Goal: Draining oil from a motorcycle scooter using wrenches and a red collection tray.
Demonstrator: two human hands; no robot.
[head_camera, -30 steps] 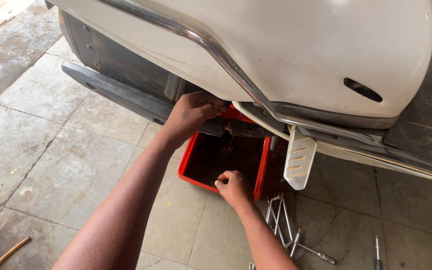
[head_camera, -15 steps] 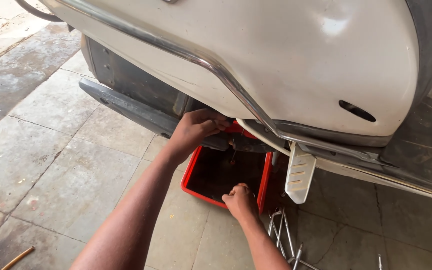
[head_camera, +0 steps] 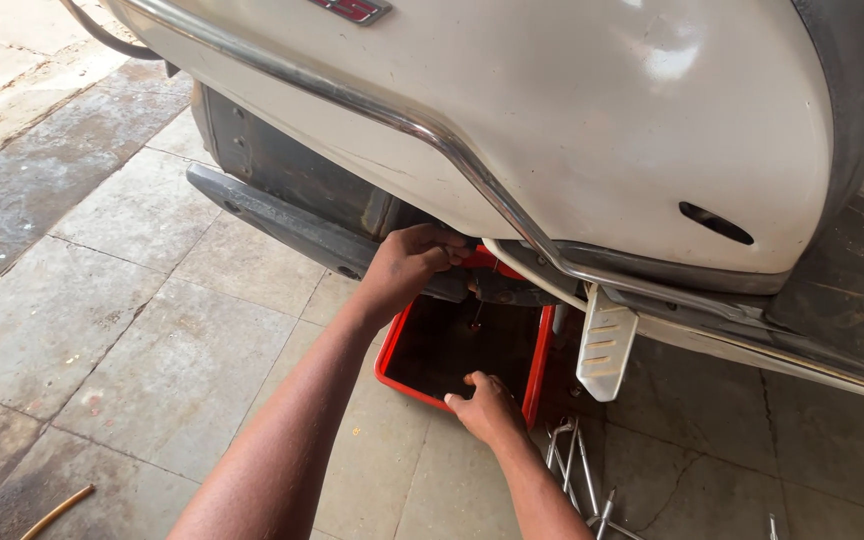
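Observation:
A white scooter body (head_camera: pixel 592 130) with a chrome trim strip (head_camera: pixel 422 130) fills the top of the head view. Under it sits a red rectangular tray (head_camera: pixel 397 375) holding dark liquid. My left hand (head_camera: pixel 407 265) reaches up under the scooter's lower edge, fingers curled on a dark part there; what it grips is hidden. My right hand (head_camera: pixel 487 405) rests on the tray's near rim, fingers closed over it. A thin dark stream or rod (head_camera: pixel 477 310) hangs above the tray.
A white folding footrest (head_camera: pixel 604 345) hangs to the right of the tray. Several metal tools (head_camera: pixel 577 470) lie on the stone-tiled floor (head_camera: pixel 132 330) by my right forearm. A grey footboard edge (head_camera: pixel 272 220) runs left. A brown hose end (head_camera: pixel 57 510) lies at lower left.
The view has shifted down and left along the scooter. Both hands keep their places, left under the body, right on the tray's rim.

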